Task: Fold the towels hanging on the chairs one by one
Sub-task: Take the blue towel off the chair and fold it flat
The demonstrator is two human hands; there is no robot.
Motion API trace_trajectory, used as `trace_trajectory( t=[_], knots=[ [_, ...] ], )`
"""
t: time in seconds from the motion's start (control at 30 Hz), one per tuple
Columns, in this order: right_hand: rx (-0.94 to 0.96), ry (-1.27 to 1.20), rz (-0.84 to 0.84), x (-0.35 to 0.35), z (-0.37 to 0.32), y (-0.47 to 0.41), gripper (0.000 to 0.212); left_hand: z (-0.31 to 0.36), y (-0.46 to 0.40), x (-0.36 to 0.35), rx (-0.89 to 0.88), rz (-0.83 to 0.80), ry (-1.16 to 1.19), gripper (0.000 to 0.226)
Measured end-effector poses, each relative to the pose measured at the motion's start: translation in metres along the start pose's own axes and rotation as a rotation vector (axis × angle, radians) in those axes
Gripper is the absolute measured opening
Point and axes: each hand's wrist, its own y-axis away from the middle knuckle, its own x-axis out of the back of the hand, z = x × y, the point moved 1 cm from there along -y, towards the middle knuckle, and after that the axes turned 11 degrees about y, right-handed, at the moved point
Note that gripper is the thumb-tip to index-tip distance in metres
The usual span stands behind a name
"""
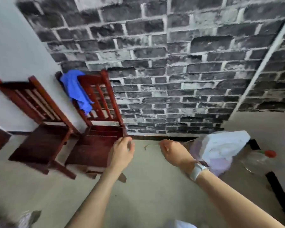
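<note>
A blue towel (76,90) hangs over the top left corner of the backrest of the right-hand red wooden chair (99,129). A second red wooden chair (39,129) stands to its left with a bare backrest. My left hand (122,149) reaches forward near the front right corner of the right chair's seat, fingers loosely curled, holding nothing. My right hand (173,151) is stretched out over the floor to the right of it, fingers curled and empty, with a white watch on the wrist. The view is blurred by motion.
Both chairs stand against a white wall and a dark brick-patterned wall (171,71). A white and lilac plastic bag (220,148) lies on the floor at the right. A clear plastic bottle with a red cap (260,157) lies beyond it. A small bent twig-like scrap (149,146) lies on the floor.
</note>
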Motion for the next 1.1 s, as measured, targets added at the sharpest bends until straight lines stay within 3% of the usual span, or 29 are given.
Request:
trace_trajectory(
  t=[0.23, 0.5, 1.1],
  knots=[
    [0.320, 0.083, -0.161, -0.048, -0.141, -0.081, 0.025, -0.106, -0.008, 0.103, 0.206, 0.249, 0.025, 0.029],
    [0.423, 0.058, -0.224, -0.092, -0.234, -0.198, 0.027, -0.184, -0.085, 0.172, 0.318, 0.318, 0.068, 0.030],
    [0.041, -0.019, 0.175, -0.068, -0.363, -0.549, 0.026, -0.288, -0.385, 0.292, 0.199, 0.183, 0.225, 0.032]
  ],
)
